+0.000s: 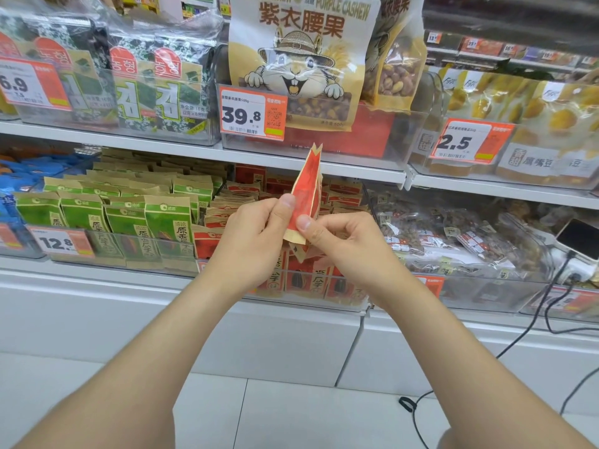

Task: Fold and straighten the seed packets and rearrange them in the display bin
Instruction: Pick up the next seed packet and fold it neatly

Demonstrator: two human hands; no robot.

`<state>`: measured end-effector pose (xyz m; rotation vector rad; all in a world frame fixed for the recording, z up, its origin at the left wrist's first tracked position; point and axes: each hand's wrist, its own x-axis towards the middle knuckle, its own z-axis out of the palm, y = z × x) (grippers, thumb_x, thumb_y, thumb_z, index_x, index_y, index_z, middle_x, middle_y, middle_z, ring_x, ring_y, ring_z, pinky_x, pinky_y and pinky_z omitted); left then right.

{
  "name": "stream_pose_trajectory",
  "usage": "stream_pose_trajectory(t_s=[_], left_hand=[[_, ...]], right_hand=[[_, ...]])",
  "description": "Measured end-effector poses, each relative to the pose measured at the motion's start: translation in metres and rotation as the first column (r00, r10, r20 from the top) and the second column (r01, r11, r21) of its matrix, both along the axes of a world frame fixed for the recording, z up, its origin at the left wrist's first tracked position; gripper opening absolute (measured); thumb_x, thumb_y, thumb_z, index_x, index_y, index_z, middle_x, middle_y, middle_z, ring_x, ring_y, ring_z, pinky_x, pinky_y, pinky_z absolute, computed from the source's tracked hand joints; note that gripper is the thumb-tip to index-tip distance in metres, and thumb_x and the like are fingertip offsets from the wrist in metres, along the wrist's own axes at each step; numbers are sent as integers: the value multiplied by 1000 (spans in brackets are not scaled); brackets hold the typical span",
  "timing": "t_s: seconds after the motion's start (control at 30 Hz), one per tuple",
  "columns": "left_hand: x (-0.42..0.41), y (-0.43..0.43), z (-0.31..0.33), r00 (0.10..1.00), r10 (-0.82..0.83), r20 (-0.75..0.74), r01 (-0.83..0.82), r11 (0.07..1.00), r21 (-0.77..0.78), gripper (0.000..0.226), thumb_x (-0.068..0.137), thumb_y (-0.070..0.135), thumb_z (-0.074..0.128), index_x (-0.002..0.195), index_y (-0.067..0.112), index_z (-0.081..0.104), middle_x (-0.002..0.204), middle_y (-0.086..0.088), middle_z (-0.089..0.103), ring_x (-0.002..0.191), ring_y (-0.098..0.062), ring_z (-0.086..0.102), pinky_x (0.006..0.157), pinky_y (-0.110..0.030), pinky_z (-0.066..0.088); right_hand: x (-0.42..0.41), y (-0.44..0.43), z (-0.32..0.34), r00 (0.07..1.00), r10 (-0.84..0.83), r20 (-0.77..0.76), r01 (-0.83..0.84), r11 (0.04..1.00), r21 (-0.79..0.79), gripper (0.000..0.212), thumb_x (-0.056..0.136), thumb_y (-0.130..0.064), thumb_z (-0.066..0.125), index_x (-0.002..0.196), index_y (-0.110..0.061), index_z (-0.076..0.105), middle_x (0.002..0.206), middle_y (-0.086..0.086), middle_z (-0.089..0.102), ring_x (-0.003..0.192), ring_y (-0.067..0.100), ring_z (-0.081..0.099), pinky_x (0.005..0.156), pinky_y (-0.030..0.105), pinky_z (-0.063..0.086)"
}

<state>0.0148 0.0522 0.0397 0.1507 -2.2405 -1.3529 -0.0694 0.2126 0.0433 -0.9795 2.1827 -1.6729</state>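
Head view: both hands are up at centre frame, working one red seed packet [306, 186] in the air in front of the lower shelf [97, 273]. Packet is upright, seen nearly edge-on, notched top pointing up, kraft bottom edge down between the hands

left hand [256, 231]: thumb flat on the red face, other fingers curled behind, so it pinches the packet around mid-height. right hand [337, 244]: thumb and forefinger pinch the lower edge, remaining fingers curled in loosely. Neither hand is spread

display bin [350, 299] sits directly behind and below the hands, lower centre. It has a clear front wall and red packets [343, 192] in rows. The front ones stand upright, the ones near the hands look tipped and uneven. Can't tell how many are out of line, the hands cover the middle

green packets [165, 218] in the next bin, left of centre, are lined up. Not part of this job as far as I can tell

Step, my read: fold/straighten phase on a single packet. Looks like creasing it lengthwise or flattening a bent side. Packet isn't in the bin, so rearranging is mostly ahead

Next move needs: run the pinch along the fold to flatten, turn the face forward, then set it upright into a gap in the red rows. One hand will probably have to part the neighbours first, they look packed tight. Risk: paper-type pouch, overcreasing leaves a mark
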Motion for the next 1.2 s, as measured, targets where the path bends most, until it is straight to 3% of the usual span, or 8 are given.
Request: stream_pose_trajectory(t_s=[0.1, 0.23, 0.37, 0.57, 0.67, 0.8, 0.97, 1.2], left_hand=[[0, 4, 1, 1000, -15, -7, 16, 961, 277, 45, 102, 63, 58, 104, 18, 57, 100, -17, 76, 93, -35, 77, 86, -62, 63], [-1, 6, 2, 998, -52, 30, 40, 945, 325, 28, 108, 44, 58, 131, 29, 54, 108, 5, 82, 98, -15, 80, 84, -49, 66], [0, 6, 4, 997, -69, 30, 48, 894, 446, 28, 115, 36, 43, 136, 28, 60, 113, 6, 81, 102, -16, 79, 76, -42, 68], [-2, 6, 3, 999, -32, 7, 27, 939, 343, 30, 117, 35, 40, 136, 31, 63, 116, 3, 80, 103, -21, 79, 87, -55, 65], [0, 5, 3, 1000, -4, 9, 2, 977, 212, 31, 116, 39, 42, 132, 35, 68, 111, 5, 80, 96, -20, 80, 78, -53, 66], [4, 6, 6, 997, 40, 61, -51, 983, 179, 30, 114, 42, 44, 127, 28, 68, 95, -5, 79, 63, -31, 79, 49, -55, 62], [5, 10, 7, 989, 33, 147, -56, 985, 160, 31, 113, 45, 45, 119, 24, 67, 85, -9, 79, 59, -33, 77, 58, -68, 61], [5, 19, 8, 991, -34, 132, 22, 996, 90, 31, 115, 42, 41, 115, 26, 68, 79, -3, 79, 55, -29, 76, 38, -34, 55]], right_hand=[[-3, 2, -2, 965, -51, -258, 76, 993, 86, 35, 94, -52, 78, 71, -25, 80, 77, 0, 76, 68, 34, 67, 63, 48, 54], [1, 0, -4, 823, -91, -560, 232, 955, 186, 48, 76, -70, 83, 59, -28, 65, 75, -17, 69, 74, 5, 66, 65, 36, 56], [1, 1, 1, 916, -193, -352, 241, 966, 98, 30, 86, -39, 89, 85, -27, 62, 83, -16, 75, 61, 8, 71, 59, 31, 57], [-3, 6, 11, 953, -96, 287, 110, 993, -32, 46, 96, -12, 81, 137, -10, 60, 102, 7, 83, 91, 24, 82, 79, 43, 68], [-7, 7, 9, 953, -63, 295, 81, 996, -48, 37, 97, -10, 78, 132, -7, 66, 105, 11, 82, 95, 29, 81, 85, 46, 67], [-5, 4, 7, 936, -46, 348, 70, 996, -55, 29, 105, -18, 70, 131, -7, 64, 102, 14, 82, 79, 25, 77, 62, 32, 57], [-1, -5, 2, 916, -112, 386, 126, 992, -11, 18, 108, -18, 62, 124, -13, 67, 98, 7, 83, 83, 24, 79, 62, 34, 55], [2, -20, 0, 903, -424, 66, 426, 905, -15, 38, 109, -51, 44, 105, -20, 66, 99, 0, 78, 92, 24, 76, 87, 53, 62]])
